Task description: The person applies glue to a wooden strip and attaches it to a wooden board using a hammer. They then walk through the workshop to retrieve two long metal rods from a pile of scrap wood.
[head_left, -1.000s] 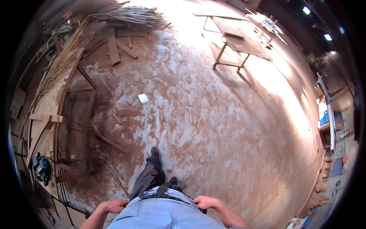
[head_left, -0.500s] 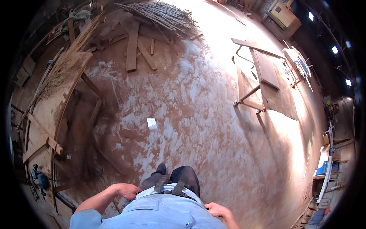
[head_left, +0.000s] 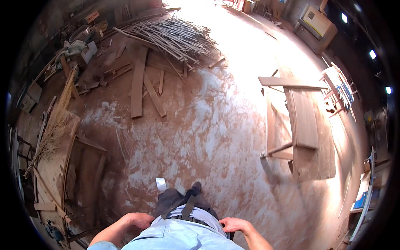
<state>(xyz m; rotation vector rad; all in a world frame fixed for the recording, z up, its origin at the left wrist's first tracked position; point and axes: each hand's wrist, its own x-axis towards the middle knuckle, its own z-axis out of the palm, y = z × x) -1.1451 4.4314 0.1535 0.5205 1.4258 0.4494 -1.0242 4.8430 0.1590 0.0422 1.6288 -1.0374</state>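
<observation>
My left hand (head_left: 141, 220) is at my left hip, its fingers curled in against the side of my light blue shirt (head_left: 179, 236). On the other side, my right hand (head_left: 234, 224) rests at the shirt's edge with bent fingers pressed to the waist. What either hand grips, if anything, is hidden by the cloth. A dark strap (head_left: 188, 207) with a buckle hangs at the front of my waist, over dark trousers. One dark shoe (head_left: 196, 186) shows ahead, and beside it a white sheet (head_left: 161, 183) lies on the dusty floor.
Wooden boards (head_left: 138, 87) and a heap of thin sticks (head_left: 175, 39) lie ahead. To the left stands a wooden table (head_left: 56, 152) with bristly straw (head_left: 52, 139). A trestle table (head_left: 321, 162) bearing a panel (head_left: 306, 121) stands on the right. A yellowish cabinet (head_left: 318, 21) is farther off.
I have stepped forward: the boards, tables and white sheet appear lower and nearer. My other foot now leads. Both hands stay at my waist.
</observation>
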